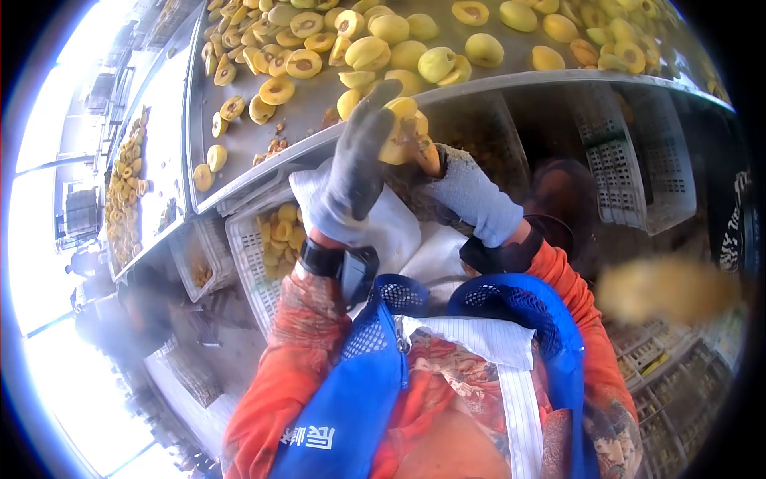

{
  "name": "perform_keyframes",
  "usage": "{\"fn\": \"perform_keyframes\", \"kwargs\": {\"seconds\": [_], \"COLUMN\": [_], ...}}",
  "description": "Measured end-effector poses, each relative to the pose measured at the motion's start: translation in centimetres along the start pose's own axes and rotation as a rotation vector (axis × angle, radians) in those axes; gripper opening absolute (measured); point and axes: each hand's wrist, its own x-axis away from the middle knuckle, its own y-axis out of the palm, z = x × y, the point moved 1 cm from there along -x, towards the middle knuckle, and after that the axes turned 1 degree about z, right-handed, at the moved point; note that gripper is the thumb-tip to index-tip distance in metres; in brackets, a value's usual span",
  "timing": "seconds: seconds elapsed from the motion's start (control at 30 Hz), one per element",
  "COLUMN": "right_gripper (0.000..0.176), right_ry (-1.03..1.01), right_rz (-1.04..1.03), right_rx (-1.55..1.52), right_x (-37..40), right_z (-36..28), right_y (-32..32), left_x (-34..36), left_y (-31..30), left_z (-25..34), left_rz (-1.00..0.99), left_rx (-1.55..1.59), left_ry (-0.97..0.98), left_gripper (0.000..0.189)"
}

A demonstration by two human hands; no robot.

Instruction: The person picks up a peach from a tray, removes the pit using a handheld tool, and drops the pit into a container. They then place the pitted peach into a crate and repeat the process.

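Left hand (355,172): gloved, gripping yellow peach (401,128) | right hand (471,195): gloved, closed on orange tool (431,160), touching peach from right | peach between both hands, at metal table (511,80) edge.

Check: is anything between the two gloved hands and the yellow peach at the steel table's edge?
Nothing visible. The left hand, in a dark-palmed glove, and the right hand, in a grey knit glove, both grip the yellow peach at the steel table rim.
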Motion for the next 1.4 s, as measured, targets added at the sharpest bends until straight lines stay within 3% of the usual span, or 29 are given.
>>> {"fn": "perform_keyframes", "kwargs": {"seconds": [0.03, 0.1, 0.13, 0.2, 0.23, 0.3, 0.37, 0.47, 0.53, 0.63, 0.67, 0.7, 0.73, 0.77, 0.8, 0.83, 0.87, 0.9, 0.97, 1.03, 1.17, 1.27, 1.3, 1.37, 1.4], "right_gripper": [0.029, 0.026, 0.022, 0.015, 0.014, 0.013, 0.012, 0.013, 0.015, 0.019, 0.020, 0.020, 0.021, 0.021, 0.022, 0.022, 0.027, 0.034, 0.038, 0.038, 0.037, 0.035, 0.035, 0.036, 0.036], "right_ry": [0.013, 0.038, 0.129, 0.326, 0.273, 0.154, 0.216, 0.269, 0.232, 0.220, 0.232, 0.257, 0.289, 0.320, 0.353, 0.380, 0.018, 0.232, 0.246, 0.298, 0.382, 0.259, 0.236, 0.193, 0.169], "right_rz": [-0.027, -0.092, -0.156, -0.290, -0.340, -0.425, -0.460, -0.502, -0.463, -0.490, -0.550, -0.682, -0.679, -0.678, -0.541, -0.400, -0.153, 0.076, 0.032, -0.007, -0.012, 0.081, 0.086, 0.057, 0.032], "right_rx": [-0.084, -0.245, -0.295, -0.392, -0.300, -0.116, -0.304, -0.448, -0.523, -0.679, -0.757, -0.871, -0.824, -0.777, -0.571, -0.369, 0.114, 0.720, 0.675, 0.652, 0.623, 0.559, 0.549, 0.495, 0.470], "right_x": [0.2, 0.9, 1.2, 2.3, 2.5, 2.5, 3.1, 3.8, 4.3, 5.0, 4.9, 4.7, 4.6, 4.4, 4.2, 3.9, 2.7, 2.3, 2.1, 1.5, 0.5, 0.7, 0.8, 0.5, 0.4], "right_z": [0.1, 0.3, -0.2, -1.4, -1.1, -0.3, -0.1, -0.1, 0.0, -1.6, -1.7, -0.4, 0.2, 0.7, 1.1, 1.5, 4.3, 5.9, 7.7, 6.9, 5.5, 6.2, 6.0, 5.4, 5.0], "right_y": [0.3, 1.2, 1.1, 0.4, 0.3, -0.3, -0.7, -0.9, -0.4, 0.2, 0.3, 0.0, -0.5, -1.0, -1.6, -2.2, -2.1, -1.9, -2.3, -1.5, -1.2, -1.4, -1.4, -1.1, -0.8], "left_x": [0.2, 1.5, 1.5, 1.6, 1.7, 1.2, 1.7, 1.5, 1.6, 1.8, 1.9, 2.1, 2.5, 2.8, 4.1, 4.8, 5.4, 5.3, 2.5, -2.3, -8.9, -11.7, -11.5, -9.2, -8.0], "left_y": [1.0, 2.3, 2.0, 1.4, 1.0, 0.4, 0.6, 0.9, 1.0, 1.0, 0.1, -0.7, -3.1, -6.2, -9.2, -12.0, -16.9, -20.1, -20.0, -16.0, -6.3, -7.3, -8.4, -10.0, -11.7], "left_z": [1.3, 3.4, 3.3, 3.7, 3.8, 2.7, 3.6, 4.6, 3.9, -0.6, 0.1, 0.8, 0.5, -0.2, -0.2, 1.2, -2.8, -3.6, -2.4, -2.6, -4.8, -8.8, -9.1, -7.1, -7.1], "left_rz": [0.072, 0.261, 0.261, 0.143, 0.081, -0.062, -0.077, -0.173, -0.160, 0.054, 0.048, 0.176, 0.233, 0.271, 0.379, 0.230, 0.351, 0.320, 0.349, 0.245, -0.178, -0.178, -0.124, 0.192, 0.095], "left_rx": [0.027, 0.082, 0.195, 0.192, 0.189, -0.187, -0.016, 0.036, -0.023, -0.068, 0.396, 0.858, 0.713, 0.778, 0.587, -0.270, -0.169, -0.538, -0.498, -0.605, -1.143, -1.000, -0.642, 0.097, 0.528], "left_ry": [0.015, -0.150, -0.198, -0.278, -0.320, -0.084, -0.305, -0.384, -0.187, 0.019, -0.260, -0.538, -0.561, -0.537, -0.530, -0.213, -0.228, -0.382, -0.361, -0.408, -0.301, -0.342, -0.250, -0.531, -0.489], "left_gripper": [0.042, 0.039, 0.033, 0.030, 0.028, 0.030, 0.032, 0.030, 0.027, 0.025, 0.033, 0.043, 0.056, 0.057, 0.046, 0.032, 0.033, 0.041, 0.049, 0.060, 0.059, 0.055, 0.046, 0.042, 0.044]}}
